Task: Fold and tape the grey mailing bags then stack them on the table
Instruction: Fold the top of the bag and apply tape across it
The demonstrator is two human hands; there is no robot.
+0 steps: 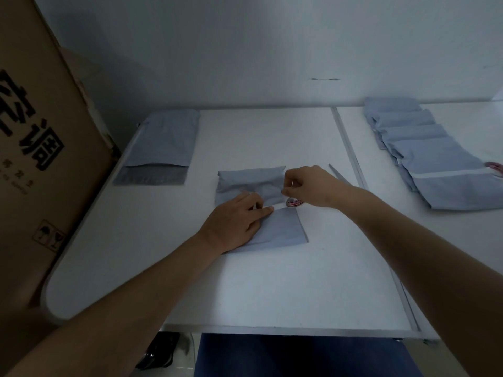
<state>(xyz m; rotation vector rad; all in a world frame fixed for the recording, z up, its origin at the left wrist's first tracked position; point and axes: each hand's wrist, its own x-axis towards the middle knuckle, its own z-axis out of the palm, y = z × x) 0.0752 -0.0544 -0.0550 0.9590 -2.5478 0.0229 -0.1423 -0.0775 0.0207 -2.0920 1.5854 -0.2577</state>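
Observation:
A grey mailing bag [283, 227] lies folded over in the middle of the white table [245, 289]. My left hand [235, 223] presses flat on the folded edge with straight fingers. My right hand [307, 186] is curled round a small tape roll [294, 203] with a red label, held over the bag's right side, its fingertips pinching near the roll. A stack of flat unfolded grey bags [163, 148] lies at the back left. A row of folded grey bags [424, 156] lies overlapped at the right.
A tall cardboard box [40, 159] with printed characters stands against the table's left edge. Scissor blades [337, 174] lie just behind my right wrist. A seam [351, 159] runs between two tabletops. A pink-red object [495, 167] peeks out at the far right.

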